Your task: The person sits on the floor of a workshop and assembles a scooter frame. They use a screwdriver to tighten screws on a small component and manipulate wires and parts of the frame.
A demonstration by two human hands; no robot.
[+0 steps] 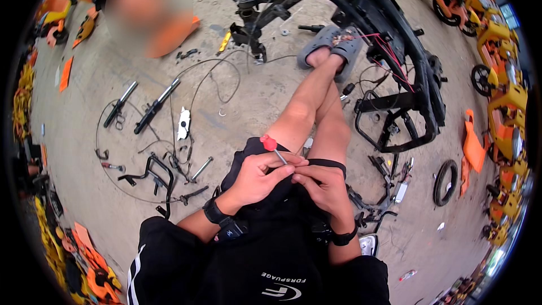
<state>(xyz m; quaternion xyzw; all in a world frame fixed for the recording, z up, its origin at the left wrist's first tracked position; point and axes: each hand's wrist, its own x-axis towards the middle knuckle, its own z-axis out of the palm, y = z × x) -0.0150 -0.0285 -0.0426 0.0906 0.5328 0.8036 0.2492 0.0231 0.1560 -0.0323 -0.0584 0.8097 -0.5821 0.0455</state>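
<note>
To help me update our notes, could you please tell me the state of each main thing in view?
Red-handled tool with metal shaft: held at a slant
Left hand: pinching the tool's shaft
Right hand: fingers bent, grip partly hidden
Black tubular metal frame: on the floor, no wheels visible
Black ring-shaped tyre: lying loose
Grey perforated clogs: worn

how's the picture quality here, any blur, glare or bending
Head view: a round blurred patch covers someone at upper left; head view: the row of yellow vehicles curves along the right rim, with black corners beyond; head view: bright glare shows at lower right; head view: the left hand and red-handled tool look fairly clear.
</note>
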